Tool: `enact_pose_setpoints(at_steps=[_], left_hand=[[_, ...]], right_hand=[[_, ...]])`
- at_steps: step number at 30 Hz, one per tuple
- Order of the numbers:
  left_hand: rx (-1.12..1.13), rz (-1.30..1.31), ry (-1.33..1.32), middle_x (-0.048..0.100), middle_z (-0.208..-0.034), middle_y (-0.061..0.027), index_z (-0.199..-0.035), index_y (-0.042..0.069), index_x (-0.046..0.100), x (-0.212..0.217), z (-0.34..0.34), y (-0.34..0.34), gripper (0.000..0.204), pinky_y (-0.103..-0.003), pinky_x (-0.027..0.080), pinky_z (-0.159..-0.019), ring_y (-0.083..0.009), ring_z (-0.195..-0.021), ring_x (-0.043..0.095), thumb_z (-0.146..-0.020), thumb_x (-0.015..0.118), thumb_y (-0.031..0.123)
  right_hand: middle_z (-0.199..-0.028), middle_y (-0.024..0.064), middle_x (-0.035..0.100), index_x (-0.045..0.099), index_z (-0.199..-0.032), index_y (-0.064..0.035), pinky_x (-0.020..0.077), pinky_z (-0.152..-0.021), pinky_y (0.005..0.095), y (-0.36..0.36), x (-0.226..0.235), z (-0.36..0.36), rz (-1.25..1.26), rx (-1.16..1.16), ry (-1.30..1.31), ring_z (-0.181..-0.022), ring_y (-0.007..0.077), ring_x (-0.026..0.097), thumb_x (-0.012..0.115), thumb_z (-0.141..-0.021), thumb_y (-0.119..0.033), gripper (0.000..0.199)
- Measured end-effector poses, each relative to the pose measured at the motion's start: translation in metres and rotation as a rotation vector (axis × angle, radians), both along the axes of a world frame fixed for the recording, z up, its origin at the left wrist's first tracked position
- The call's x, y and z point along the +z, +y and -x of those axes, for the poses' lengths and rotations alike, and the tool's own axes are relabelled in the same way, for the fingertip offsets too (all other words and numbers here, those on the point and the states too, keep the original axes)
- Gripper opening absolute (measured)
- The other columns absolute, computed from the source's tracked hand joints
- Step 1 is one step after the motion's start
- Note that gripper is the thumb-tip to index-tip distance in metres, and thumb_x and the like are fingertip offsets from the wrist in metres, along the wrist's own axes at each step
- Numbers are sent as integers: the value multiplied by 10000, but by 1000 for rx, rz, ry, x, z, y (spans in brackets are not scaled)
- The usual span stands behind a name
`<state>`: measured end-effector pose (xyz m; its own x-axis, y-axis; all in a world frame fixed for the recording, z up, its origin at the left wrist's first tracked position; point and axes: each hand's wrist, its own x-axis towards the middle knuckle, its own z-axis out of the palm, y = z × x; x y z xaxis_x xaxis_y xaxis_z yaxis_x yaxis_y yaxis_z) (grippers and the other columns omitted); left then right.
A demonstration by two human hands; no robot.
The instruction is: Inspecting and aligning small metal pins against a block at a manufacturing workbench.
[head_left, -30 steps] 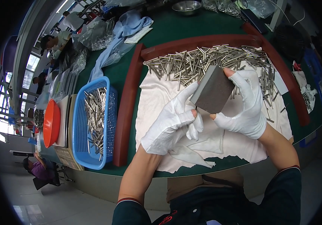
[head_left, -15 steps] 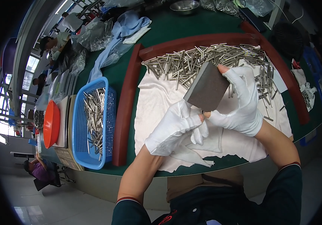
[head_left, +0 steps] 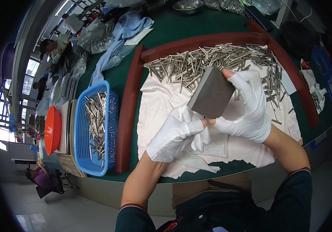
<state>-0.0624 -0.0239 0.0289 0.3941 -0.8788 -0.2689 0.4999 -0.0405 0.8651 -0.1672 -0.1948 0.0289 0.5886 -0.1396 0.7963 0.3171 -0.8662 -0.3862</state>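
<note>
My right hand [head_left: 249,112], in a white glove with bare fingertips, grips a dark grey sanding block [head_left: 212,94] by its right edge and lower corner. The block is tilted above the cloth. My left hand [head_left: 175,133], gloved the same way, is closed in a pinch at the block's lower left corner. A small metal tip [head_left: 204,117] peeks out there by the thumb; it looks like the end of a metal pin, the rest hidden by fingers and glove. Behind the block lies a heap of shiny metal pins [head_left: 196,63] on a pale pink cloth [head_left: 156,96].
Dark red rails [head_left: 129,116] frame the cloth on the green table [head_left: 166,29]. To the left stand a blue basket [head_left: 113,127] holding more pins and an orange bowl [head_left: 52,129]. A metal bowl [head_left: 188,5] is at the back. Other people sit far left.
My left hand has shifted slightly left and down, and the sanding block has moved a little with it. My right hand keeps its grip.
</note>
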Motion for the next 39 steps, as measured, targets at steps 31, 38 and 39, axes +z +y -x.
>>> enact_pose_setpoints(at_steps=[31, 38, 39], left_hand=[[-6, 104, 156, 607, -660, -126, -1374, -27, 307, 10, 2, -6, 599, -224, 444, -422, -154, -478, 560, -867, 590, 121], [-34, 104, 243, 543, -620, -68, -1376, -28, 289, 8, 0, -2, 670, -227, 370, -401, -123, -441, 501, -807, 635, 45], [-34, 104, 241, 543, -620, -68, -1376, -28, 289, 6, -3, -1, 670, -227, 370, -401, -123, -441, 501, -807, 635, 45]], right_hand=[[-1028, 105, 481, 492, -1239, 17, 444, -728, 314, -6, -2, 1, 57, -73, -65, -879, 213, 513, 820, -528, -215, 817], [-1066, 114, 471, 458, -1272, 9, 433, -828, 319, -19, -1, 6, -69, -108, -31, -983, 227, 497, 788, -567, -218, 811], [-1011, 111, 484, 483, -1247, 2, 441, -754, 320, -17, 0, 5, -64, -76, 4, -909, 224, 504, 778, -530, -171, 794]])
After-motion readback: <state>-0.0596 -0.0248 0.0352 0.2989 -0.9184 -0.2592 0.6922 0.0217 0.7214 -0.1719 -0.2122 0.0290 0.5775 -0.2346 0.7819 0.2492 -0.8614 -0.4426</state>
